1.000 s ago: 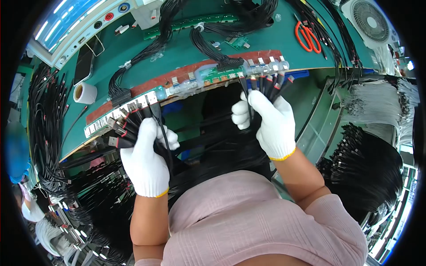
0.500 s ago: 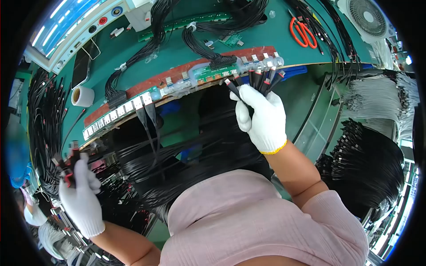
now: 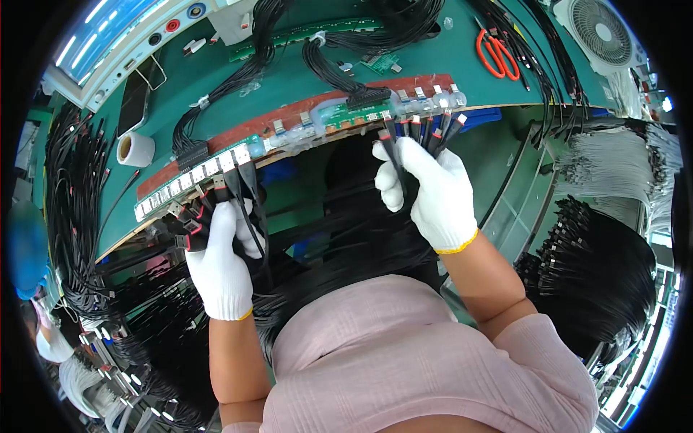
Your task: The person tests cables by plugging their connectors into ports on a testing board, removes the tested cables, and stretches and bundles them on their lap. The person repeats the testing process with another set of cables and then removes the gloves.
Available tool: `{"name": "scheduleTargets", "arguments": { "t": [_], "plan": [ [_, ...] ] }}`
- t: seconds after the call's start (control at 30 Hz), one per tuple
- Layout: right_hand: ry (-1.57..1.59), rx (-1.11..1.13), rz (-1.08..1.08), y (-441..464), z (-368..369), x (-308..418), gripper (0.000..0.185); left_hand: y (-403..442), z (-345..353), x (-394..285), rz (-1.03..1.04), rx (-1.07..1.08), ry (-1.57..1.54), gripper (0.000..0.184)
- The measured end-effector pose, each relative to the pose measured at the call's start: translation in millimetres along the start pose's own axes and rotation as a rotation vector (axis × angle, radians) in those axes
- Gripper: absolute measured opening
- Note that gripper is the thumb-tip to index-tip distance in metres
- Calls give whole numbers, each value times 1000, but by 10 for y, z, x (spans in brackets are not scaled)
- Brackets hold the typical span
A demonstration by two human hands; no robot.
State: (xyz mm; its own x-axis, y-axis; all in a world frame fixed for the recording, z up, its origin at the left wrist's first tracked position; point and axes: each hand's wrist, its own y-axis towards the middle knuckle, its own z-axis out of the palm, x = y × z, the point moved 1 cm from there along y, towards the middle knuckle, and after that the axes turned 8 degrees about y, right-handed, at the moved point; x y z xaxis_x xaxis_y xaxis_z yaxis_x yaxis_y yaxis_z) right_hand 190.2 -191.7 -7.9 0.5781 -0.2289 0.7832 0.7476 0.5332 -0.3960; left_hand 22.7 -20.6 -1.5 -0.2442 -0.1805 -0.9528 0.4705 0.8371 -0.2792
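Note:
My left hand, in a white knit glove, grips a bundle of black USB cables whose metal plugs fan out to its upper left. It is just below the left end of a long test board with a row of white ports. Two black cables hang from those ports beside my fingers. My right hand, also gloved, holds the other ends of black cables, several plugs pointing up under the board's right end. Loose black cables stretch across my lap between both hands.
Black cables hang at the left. On the green table lie a phone, a tape roll, red-handled scissors and a small fan. A test instrument stands back left. Cable bundles fill the right.
My left hand has moved right and up with its cable plugs, from the far left to below the board's ports. My right hand has shifted slightly, still holding its cables.

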Motion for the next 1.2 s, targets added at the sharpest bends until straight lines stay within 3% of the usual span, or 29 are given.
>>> {"name": "scheduleTargets", "arguments": {
  "t": [0.2, 0.37, 0.5, 0.63, 0.73, 0.87, 0.97, 1.07, 1.2],
  "plan": [
    [-51, -67, 43, 26, 152, 77, 27, -27, 72, 44, -20, -92, -148, 21],
    [-15, -130, 68, -115, 185, -27, 16, 0, 107, 54, -1, -103, -73, 23],
    [-49, -195, -26, 17, 112, -26, 17, 37, 108, 43, 78, -50, -127, 16],
    [-6, -47, -50, 12, 43, -80, 20, 56, 125, -70, 47, 12, -144, 15],
    [-69, -46, -8, 111, 12, -52, 22, 32, 104, -73, -12, -68, -193, 18],
    [129, -24, -87, 151, 0, -87, 27, -23, 8, -53, -21, -177, -161, 19],
    [33, -91, -75, 62, 142, -72, 29, -26, -45, 19, -1, -68, -151, 18],
    [-14, -118, -36, 57, 113, -84, 33, 18, -48, -31, -90, -61, -208, 17],
    [115, -124, -35, 95, 127, -73, 31, 31, 7, -70, 2, -120, -173, 15]
  ]
}}
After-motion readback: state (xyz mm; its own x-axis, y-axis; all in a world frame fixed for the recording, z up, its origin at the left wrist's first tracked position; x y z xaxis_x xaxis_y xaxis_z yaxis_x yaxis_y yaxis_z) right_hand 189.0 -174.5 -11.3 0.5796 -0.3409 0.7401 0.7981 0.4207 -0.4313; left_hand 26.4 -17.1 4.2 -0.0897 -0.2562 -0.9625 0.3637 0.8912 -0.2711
